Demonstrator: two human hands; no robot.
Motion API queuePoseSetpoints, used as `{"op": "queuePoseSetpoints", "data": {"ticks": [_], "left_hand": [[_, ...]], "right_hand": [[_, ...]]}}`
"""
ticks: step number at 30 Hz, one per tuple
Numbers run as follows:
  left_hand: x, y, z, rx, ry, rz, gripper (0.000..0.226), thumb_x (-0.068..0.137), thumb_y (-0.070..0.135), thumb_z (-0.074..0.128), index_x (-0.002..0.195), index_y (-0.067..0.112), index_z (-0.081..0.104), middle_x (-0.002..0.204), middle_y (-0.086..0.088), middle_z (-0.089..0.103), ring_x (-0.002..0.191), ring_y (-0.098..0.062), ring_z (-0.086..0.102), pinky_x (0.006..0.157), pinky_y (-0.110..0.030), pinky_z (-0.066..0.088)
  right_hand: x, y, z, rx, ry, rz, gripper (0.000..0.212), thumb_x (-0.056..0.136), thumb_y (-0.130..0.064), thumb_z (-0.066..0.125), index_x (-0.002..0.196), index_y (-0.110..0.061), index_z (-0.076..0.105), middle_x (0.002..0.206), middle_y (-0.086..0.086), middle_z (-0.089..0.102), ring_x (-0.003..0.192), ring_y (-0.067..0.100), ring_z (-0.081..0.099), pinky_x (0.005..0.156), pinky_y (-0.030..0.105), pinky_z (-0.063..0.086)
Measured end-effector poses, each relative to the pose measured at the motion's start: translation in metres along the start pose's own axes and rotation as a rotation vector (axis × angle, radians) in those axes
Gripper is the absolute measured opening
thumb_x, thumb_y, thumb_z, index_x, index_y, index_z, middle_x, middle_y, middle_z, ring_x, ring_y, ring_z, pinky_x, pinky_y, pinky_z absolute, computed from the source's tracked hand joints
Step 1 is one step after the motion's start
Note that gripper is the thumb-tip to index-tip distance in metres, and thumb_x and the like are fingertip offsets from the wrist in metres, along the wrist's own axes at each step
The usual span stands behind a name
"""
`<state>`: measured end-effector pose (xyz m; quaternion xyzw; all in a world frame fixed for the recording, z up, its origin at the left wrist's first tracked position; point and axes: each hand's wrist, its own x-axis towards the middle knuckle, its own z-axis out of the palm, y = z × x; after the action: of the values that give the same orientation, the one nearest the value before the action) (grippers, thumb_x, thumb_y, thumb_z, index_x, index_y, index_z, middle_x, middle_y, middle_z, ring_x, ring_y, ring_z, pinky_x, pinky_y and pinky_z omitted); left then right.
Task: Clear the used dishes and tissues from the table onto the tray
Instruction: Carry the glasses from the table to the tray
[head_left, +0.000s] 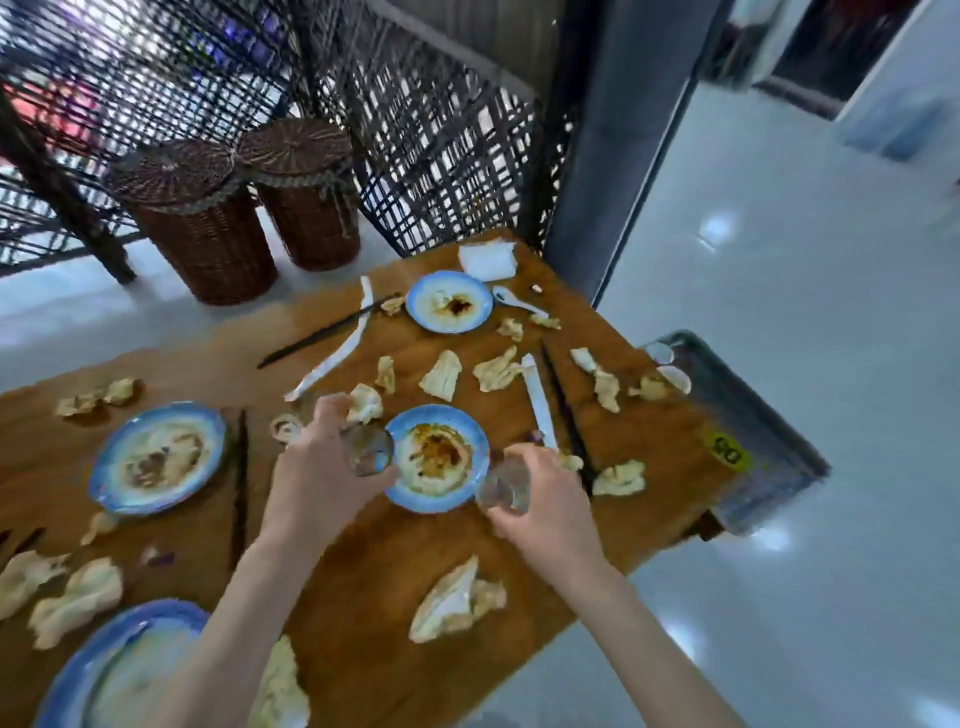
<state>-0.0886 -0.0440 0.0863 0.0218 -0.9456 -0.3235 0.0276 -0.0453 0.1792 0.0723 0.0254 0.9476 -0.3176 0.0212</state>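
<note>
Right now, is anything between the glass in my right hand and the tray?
No upright obstacle. Between the glass in the right hand and the tray lie only flat things on the table: crumpled tissues and dark chopsticks.

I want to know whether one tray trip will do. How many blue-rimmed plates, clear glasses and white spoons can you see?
Blue-rimmed plates: 4
Clear glasses: 2, one in the left hand at, one in the right hand at
White spoons: 1
Total: 7
</note>
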Motion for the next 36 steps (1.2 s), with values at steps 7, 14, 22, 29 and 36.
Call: {"op": "queuePoseSetpoints", "data": {"ticks": [7, 14, 22, 29, 36], "left_hand": [[-0.016, 0.125, 0.093, -0.001, -0.003, 0.02, 0.075, 0.059, 0.036, 0.086, 0.118, 0.027, 0.04, 0.097, 0.003, 0.056, 0.085, -0.021, 0.058, 0.064, -0.032, 0.046], [-0.021, 0.23, 0.182, 0.0, -0.005, 0.126, 0.072, 0.057, 0.039, 0.087, 0.115, 0.027, 0.045, 0.095, 0.008, 0.058, 0.081, -0.011, 0.053, 0.061, -0.024, 0.042], [0.008, 0.324, 0.281, -0.032, -0.089, 0.184, 0.055, 0.06, 0.042, 0.084, 0.105, 0.026, 0.058, 0.092, 0.01, 0.061, 0.08, -0.006, 0.054, 0.069, -0.022, 0.045], [0.06, 0.393, 0.363, -0.044, -0.14, 0.212, 0.052, 0.06, 0.039, 0.084, 0.105, 0.024, 0.062, 0.091, 0.01, 0.066, 0.08, -0.005, 0.058, 0.069, -0.012, 0.041], [0.09, 0.43, 0.448, -0.041, -0.149, 0.103, 0.057, 0.065, 0.028, 0.084, 0.115, 0.02, 0.057, 0.104, 0.002, 0.065, 0.091, -0.011, 0.054, 0.081, -0.018, 0.041]], "right_hand": [[-0.002, 0.124, -0.101, -0.018, 0.031, 0.016, 0.057, 0.074, -0.028, 0.072, 0.125, -0.028, 0.048, 0.119, -0.007, 0.046, 0.11, 0.011, 0.047, 0.086, 0.013, 0.035], [0.001, 0.238, -0.186, -0.031, 0.067, 0.071, 0.057, 0.073, -0.025, 0.073, 0.125, -0.027, 0.049, 0.123, -0.006, 0.047, 0.112, 0.011, 0.048, 0.091, 0.019, 0.04], [0.031, 0.334, -0.255, 0.018, 0.092, 0.139, 0.05, 0.073, -0.016, 0.072, 0.121, -0.02, 0.056, 0.117, -0.001, 0.051, 0.106, 0.014, 0.052, 0.086, 0.013, 0.034], [0.093, 0.412, -0.297, -0.008, 0.086, 0.16, 0.048, 0.075, -0.016, 0.074, 0.119, -0.025, 0.056, 0.108, -0.009, 0.047, 0.09, 0.003, 0.049, 0.072, -0.004, 0.03], [0.147, 0.481, -0.301, 0.012, 0.028, 0.125, 0.052, 0.071, -0.009, 0.077, 0.118, -0.024, 0.06, 0.101, -0.008, 0.044, 0.078, -0.007, 0.048, 0.071, -0.005, 0.031]]}}
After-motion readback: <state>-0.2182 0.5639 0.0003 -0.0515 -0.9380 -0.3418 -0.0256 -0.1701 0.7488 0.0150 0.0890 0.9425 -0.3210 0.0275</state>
